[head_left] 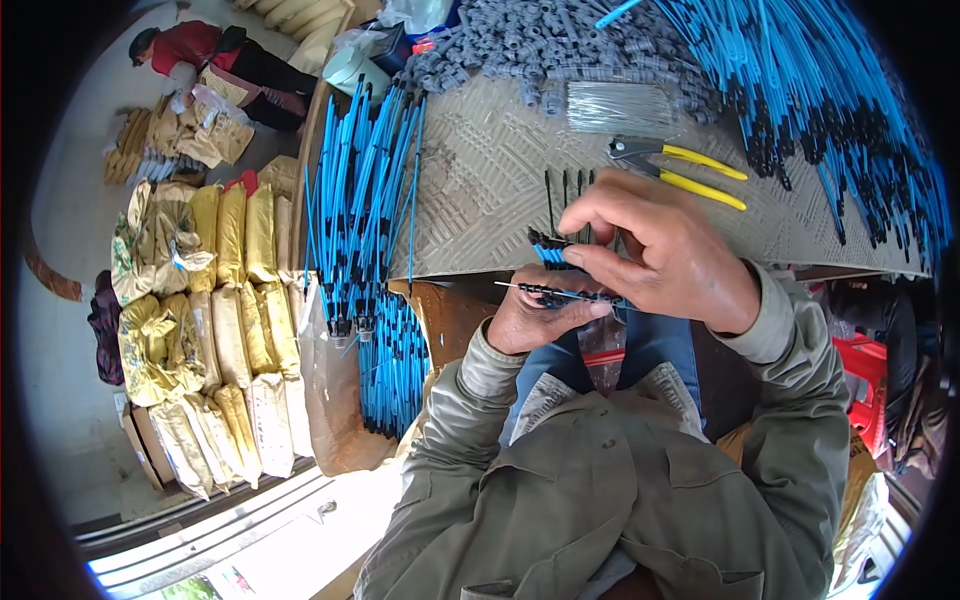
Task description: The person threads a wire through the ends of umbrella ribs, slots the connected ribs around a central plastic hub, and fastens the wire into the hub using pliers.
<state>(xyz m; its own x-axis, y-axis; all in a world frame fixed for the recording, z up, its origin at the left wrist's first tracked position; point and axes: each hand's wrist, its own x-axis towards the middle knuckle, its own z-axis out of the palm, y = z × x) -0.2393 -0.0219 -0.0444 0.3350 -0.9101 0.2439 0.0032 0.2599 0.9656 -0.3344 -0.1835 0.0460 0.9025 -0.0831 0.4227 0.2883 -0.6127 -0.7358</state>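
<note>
Head view: right hand (665, 245) over patterned tabletop (468, 185), golden packages (232, 235) at left.

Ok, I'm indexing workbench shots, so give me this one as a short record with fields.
Left hand: holds a small bundle of blue-and-black rods
Right hand: fingers at the bundle; exact grip unclear
Table: grey parts heaped at the far side, silver wires nearer
Beyond right hand: yellow-handled tool, lying down
Table's right side: pile of loose blue-and-black pieces
Background: person in a red top, upper left; gold packages below
</note>
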